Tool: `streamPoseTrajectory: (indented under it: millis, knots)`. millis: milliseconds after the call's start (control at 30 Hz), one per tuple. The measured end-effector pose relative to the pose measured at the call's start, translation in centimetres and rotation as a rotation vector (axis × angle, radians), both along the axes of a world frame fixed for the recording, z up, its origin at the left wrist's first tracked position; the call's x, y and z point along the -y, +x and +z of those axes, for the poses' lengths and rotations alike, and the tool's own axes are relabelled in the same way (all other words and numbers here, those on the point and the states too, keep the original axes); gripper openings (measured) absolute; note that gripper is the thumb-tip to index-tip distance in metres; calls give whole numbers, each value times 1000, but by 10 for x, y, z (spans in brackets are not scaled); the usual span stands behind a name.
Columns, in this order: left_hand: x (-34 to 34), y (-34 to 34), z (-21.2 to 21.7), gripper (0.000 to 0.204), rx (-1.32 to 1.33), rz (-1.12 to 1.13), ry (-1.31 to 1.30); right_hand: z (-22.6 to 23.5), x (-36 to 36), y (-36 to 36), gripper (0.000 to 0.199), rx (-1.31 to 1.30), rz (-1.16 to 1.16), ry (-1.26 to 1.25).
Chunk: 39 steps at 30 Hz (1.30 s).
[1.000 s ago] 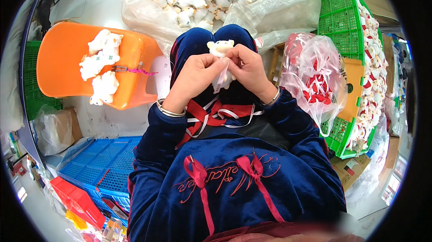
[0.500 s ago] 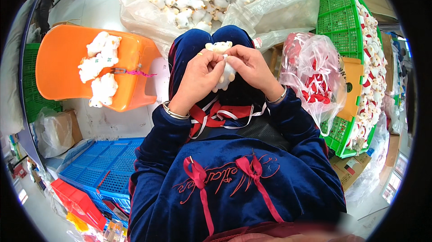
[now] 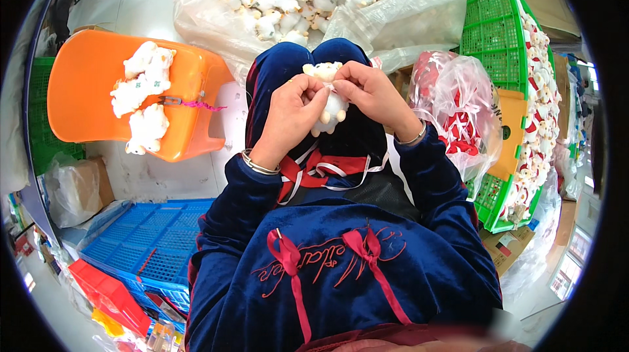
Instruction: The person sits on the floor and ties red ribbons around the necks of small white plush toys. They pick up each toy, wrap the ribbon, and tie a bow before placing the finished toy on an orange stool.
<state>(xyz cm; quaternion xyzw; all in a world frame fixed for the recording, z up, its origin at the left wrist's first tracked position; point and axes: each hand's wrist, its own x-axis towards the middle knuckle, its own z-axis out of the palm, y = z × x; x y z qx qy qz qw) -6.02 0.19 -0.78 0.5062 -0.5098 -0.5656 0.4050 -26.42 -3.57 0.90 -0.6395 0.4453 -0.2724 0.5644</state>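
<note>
Over my lap I have a small white plush toy [image 3: 332,115] with yellowish ears and feet, its head pointing away from me. My left hand [image 3: 296,108] is closed round the toy's left side, thumb and forefinger meeting at its neck. On the other side my right hand [image 3: 368,90] pinches close to the neck. Whatever its fingertips grip is too small to make out. Red cloth strips with white ties [image 3: 334,163] lie across my lap, nearer to me than the toy.
Several white plush toys [image 3: 147,126] and small snips [image 3: 171,100] with a pink cord lie on an orange chair [image 3: 78,90] at left. Ahead, a clear plastic sack [image 3: 386,34] holds many more. At right are a bag of red pieces [image 3: 462,123] and a green crate [image 3: 495,37].
My right hand has shifted slightly right, its fingers staying bent at the toy's neck. More of the toy's head and body shows between my hands.
</note>
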Motion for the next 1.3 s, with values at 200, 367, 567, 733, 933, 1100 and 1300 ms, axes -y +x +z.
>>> streamPoseTrajectory:
  millis: [200,367,567,733,933,1100,1300]
  knots:
    - [0,-7,1,13,-101,24,8,6,-2,-1,17,46,-42,47]
    - [-1,-10,-7,19,-98,11,-52,9,0,-4,17,33,-22,20]
    - [1,-11,1,18,-11,7,-117,5,0,-8,16,56,-48,48]
    - [0,-14,-1,17,-72,40,-65,6,-1,-6,16,49,-57,44]
    - [-2,-19,-6,14,-154,68,6,4,3,-11,17,69,-139,46]
    - [-2,-19,-8,15,-146,74,18,22,4,-22,19,-242,68,-14]
    - [-2,-21,-8,14,-121,84,-5,17,9,-34,18,-214,96,102]
